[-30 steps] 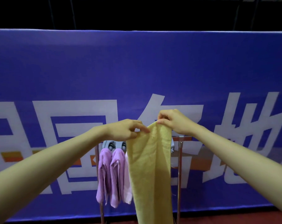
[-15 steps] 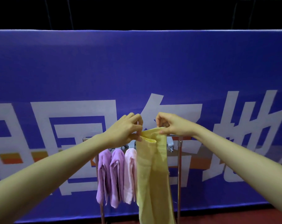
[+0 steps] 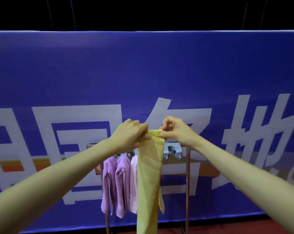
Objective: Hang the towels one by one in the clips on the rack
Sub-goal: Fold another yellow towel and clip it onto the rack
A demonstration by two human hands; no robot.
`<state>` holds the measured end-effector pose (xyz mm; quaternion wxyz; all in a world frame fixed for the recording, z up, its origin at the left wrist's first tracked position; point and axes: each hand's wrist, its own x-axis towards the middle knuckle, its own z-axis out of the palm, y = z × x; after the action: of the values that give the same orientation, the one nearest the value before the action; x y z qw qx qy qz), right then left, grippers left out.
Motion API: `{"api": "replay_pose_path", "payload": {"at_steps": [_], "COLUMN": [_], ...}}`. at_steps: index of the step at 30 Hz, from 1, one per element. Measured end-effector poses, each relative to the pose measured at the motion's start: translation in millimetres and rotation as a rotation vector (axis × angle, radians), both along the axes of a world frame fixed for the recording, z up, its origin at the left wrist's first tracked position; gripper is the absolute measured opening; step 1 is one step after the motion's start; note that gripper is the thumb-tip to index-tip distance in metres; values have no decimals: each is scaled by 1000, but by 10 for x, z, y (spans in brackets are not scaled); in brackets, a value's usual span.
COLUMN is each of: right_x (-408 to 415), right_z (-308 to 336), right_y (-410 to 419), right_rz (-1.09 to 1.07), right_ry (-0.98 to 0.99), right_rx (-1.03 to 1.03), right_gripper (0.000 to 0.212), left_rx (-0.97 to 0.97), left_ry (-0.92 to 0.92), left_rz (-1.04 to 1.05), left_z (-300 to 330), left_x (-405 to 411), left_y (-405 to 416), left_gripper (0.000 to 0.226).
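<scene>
Behind everything stands a big blue banner [image 3: 142,73] with white letters, and in front of it a metal rack [image 3: 187,183] on thin legs over a red floor [image 3: 244,225]. From the head camera, the only view, both bare arms reach forward to the rack. Two purple towels [image 3: 115,183] and one pink towel [image 3: 134,181] already hang side by side from the clips on the left part of the bar. One grey clip [image 3: 172,149] on the right looks free. The left hand [image 3: 131,135] and the right hand [image 3: 176,130] both have curled fingers and pinch the folded top edge of the yellow towel [image 3: 149,174], which hangs down long, above the bar and in front of it, partly covering the pink towel. I judge the towel is not yet in any clip. The risk, I think, is that the folded edge is thick and may not go fully into the clip, so it may slip out when the hands let go. Also the long hanging part can drag on the pink towel and pull it loose. If one hand releases too early, the fold may open.
</scene>
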<state>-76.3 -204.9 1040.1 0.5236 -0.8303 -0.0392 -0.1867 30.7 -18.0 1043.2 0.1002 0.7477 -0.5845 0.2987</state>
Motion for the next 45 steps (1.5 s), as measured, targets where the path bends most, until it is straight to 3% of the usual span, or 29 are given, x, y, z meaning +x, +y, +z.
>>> {"api": "replay_pose_path", "payload": {"at_steps": [9,14,23,29,36,40,45], "right_x": [20,4,93,119,205,273,259], "right_z": [15,49,160,323,631,833,1050], "right_y": [167,185,208,197,294,346,303], "right_rz": [47,87,-112,-123,-193,-241,-304], "right_ry": [-8,16,-16,53,-55,-95,-128], "right_rx": [154,185,-44,-228,-260,-177,-115], "right_gripper": [21,27,21,13,12,10,12], "left_rx": [-185,-236,-244,-342,-859,-835,-729], "left_ry": [379,418,365,495,985,1168,1338], "left_rz": [-22,-44,-99,-160,-220,-197,-233], "left_z": [75,138,242,253,39,-237,-571], "left_x": [0,-7,-14,-9,-60,-88,-159], "left_y": [64,70,10,38,26,-96,-275], "left_gripper": [27,27,26,23,35,10,18]}}
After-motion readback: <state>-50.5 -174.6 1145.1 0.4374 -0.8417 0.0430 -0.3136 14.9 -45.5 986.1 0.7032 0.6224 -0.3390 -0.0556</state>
